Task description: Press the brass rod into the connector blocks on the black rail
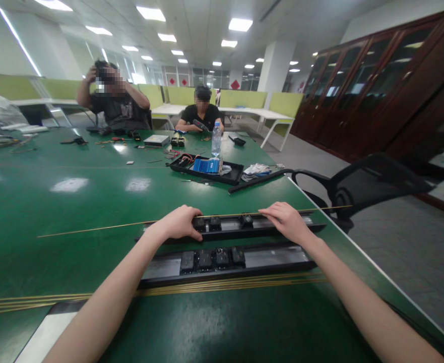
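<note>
A long black channel lies across the green table, with several square black modules set in it. My left hand is closed around its left part, thumb on the near wall and fingers over the far side. Along the far edge runs a thin brass-coloured rod, its ends reaching past both sides of the channel. My right hand pinches this rod near the channel's right part. Closer to me is a second black channel, holding several similar modules side by side.
More thin brass rods lie along the near channel's front. Farther back are a black tray with a blue item, a water bottle and gloves. Two people sit across the table; an office chair stands right.
</note>
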A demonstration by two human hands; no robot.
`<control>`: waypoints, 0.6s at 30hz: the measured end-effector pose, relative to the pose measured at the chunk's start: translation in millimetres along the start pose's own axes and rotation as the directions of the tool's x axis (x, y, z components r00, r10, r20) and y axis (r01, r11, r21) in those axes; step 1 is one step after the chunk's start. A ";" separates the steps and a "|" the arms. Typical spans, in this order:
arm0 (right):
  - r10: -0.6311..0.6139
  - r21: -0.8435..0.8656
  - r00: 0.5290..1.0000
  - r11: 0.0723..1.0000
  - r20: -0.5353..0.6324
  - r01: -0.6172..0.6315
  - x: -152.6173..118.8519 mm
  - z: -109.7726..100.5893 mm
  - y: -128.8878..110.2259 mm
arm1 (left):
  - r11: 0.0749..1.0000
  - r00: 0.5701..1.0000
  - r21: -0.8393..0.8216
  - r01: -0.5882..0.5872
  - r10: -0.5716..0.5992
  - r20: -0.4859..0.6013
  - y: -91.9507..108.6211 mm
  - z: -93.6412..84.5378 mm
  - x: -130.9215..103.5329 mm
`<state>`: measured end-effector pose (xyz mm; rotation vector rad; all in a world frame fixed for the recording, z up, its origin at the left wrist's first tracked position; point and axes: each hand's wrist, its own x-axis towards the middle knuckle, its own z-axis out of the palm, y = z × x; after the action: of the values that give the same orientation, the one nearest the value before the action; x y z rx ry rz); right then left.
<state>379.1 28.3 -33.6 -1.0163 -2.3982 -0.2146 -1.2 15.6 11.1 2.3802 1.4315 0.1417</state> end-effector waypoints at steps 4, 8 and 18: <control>0.002 0.004 1.000 1.000 -0.005 -0.002 -3.8 -2.0 3.9 | 1.000 1.000 0.003 -0.009 0.009 -0.003 1.7 -1.2 -1.2; 0.009 0.018 1.000 1.000 -0.002 -0.009 -6.3 -0.2 7.5 | 0.999 1.000 0.030 -0.017 0.017 -0.007 4.1 -2.8 -2.4; 0.029 0.045 1.000 0.999 -0.007 -0.028 -10.1 3.2 10.5 | 1.000 1.000 0.022 -0.021 0.022 -0.008 3.9 -3.0 -2.1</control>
<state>391.1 30.5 -42.2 -1.0265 -2.3690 -0.1537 0.2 12.8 15.4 2.4162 1.4185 0.1415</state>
